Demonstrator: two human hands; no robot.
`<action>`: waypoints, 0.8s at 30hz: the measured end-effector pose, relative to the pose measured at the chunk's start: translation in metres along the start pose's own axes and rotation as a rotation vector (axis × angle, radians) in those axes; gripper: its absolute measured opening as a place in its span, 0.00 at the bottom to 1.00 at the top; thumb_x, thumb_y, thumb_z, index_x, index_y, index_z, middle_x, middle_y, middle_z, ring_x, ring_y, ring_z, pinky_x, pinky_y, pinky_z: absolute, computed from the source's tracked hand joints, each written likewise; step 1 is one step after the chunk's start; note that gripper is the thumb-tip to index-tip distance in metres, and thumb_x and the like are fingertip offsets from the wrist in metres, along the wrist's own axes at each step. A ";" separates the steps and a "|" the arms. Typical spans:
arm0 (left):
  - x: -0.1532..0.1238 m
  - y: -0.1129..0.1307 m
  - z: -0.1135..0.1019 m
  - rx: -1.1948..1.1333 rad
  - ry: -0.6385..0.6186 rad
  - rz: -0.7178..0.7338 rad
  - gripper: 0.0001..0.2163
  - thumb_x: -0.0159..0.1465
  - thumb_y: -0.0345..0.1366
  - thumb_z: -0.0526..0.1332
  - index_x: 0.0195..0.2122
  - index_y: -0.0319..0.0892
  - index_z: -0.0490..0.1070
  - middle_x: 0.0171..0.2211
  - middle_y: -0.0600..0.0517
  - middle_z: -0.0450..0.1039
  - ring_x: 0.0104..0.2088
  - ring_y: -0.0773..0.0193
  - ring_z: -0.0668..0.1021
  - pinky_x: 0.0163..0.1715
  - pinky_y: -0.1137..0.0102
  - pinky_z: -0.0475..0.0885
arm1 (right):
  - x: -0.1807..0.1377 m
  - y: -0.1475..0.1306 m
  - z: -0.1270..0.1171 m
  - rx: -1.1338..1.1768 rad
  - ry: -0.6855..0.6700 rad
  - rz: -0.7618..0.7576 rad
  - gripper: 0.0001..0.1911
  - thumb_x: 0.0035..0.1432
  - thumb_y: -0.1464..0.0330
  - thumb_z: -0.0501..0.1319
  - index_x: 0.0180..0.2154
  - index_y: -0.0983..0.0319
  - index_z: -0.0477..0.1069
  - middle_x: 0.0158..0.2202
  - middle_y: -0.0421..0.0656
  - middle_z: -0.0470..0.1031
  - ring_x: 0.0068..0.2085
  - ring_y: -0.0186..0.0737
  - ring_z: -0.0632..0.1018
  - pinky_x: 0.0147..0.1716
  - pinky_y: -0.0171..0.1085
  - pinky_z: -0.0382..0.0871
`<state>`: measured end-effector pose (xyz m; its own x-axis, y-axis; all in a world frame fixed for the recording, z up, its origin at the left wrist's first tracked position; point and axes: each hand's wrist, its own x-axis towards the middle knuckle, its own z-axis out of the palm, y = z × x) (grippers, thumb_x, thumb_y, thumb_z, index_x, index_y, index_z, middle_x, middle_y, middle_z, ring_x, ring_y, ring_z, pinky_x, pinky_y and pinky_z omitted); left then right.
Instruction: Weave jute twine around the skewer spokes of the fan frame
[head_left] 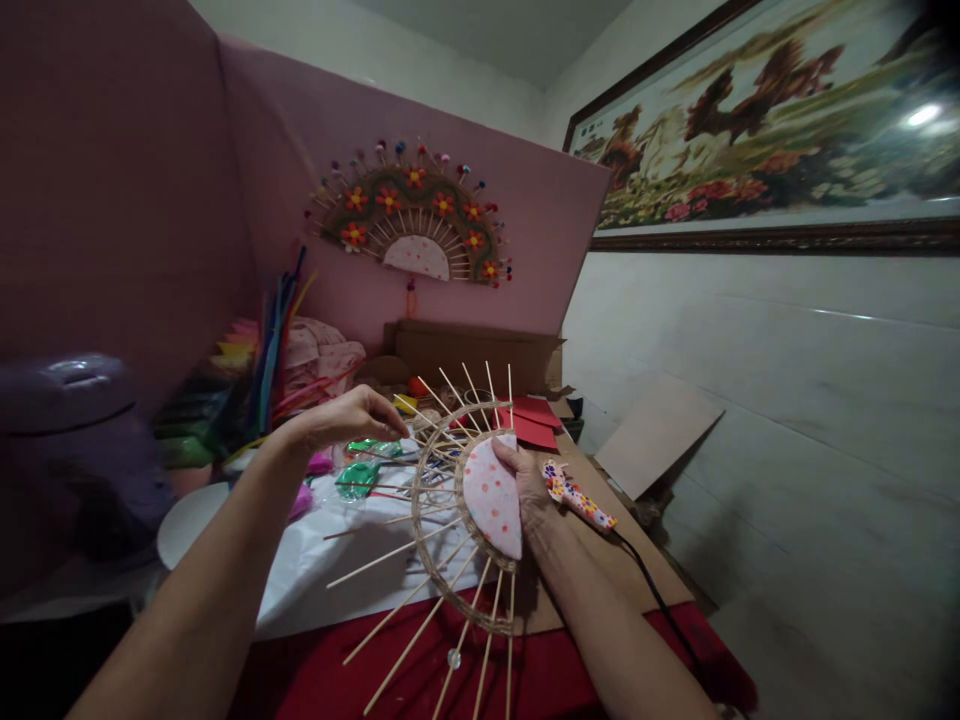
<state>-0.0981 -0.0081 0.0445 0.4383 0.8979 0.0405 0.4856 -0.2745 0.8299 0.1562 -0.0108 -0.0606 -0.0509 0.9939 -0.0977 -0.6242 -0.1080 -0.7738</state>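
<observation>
Forearms (210, 570) cut off below, partly hidden right grip (531, 487) clasping stick fan (491, 495), left grip (367, 415), closure unclear

The left forearm (199, 560), bare, enters around 7 o'clock and slants up toward between 1 and 2. Its wrist (298, 432) bends, turning the left hand (367, 413) toward 3 o'clock, back of the hand uppermost. The left fingers (388, 412) curl downward, tips drawn close toward 4 o'clock; whether they meet is unclear. From around 5 o'clock the bare right forearm (611, 620) rises toward between 10 and 11, little bent at the wrist. The right hand (532, 490) is gripping, its thumb (508, 457) pressed forward toward 10 o'clock and its other fingers mostly hidden.
</observation>
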 end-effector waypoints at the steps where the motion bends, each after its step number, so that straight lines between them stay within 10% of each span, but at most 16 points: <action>1: 0.000 -0.001 -0.001 0.003 0.007 -0.002 0.07 0.46 0.33 0.66 0.27 0.41 0.80 0.26 0.51 0.78 0.27 0.67 0.75 0.30 0.75 0.68 | 0.000 0.000 0.000 0.004 0.004 0.003 0.10 0.44 0.70 0.68 0.31 0.64 0.70 0.23 0.41 0.78 0.23 0.40 0.78 0.25 0.38 0.74; 24: -0.003 -0.011 -0.018 0.031 0.321 0.013 0.11 0.48 0.42 0.67 0.23 0.37 0.76 0.19 0.53 0.70 0.21 0.70 0.68 0.21 0.75 0.60 | -0.002 -0.001 0.002 0.002 0.012 -0.022 0.12 0.41 0.69 0.69 0.29 0.62 0.70 0.20 0.39 0.77 0.19 0.39 0.76 0.23 0.37 0.73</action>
<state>-0.1181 -0.0017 0.0449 0.1859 0.9557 0.2281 0.5066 -0.2921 0.8112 0.1550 -0.0123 -0.0586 -0.0283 0.9957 -0.0881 -0.6269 -0.0863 -0.7743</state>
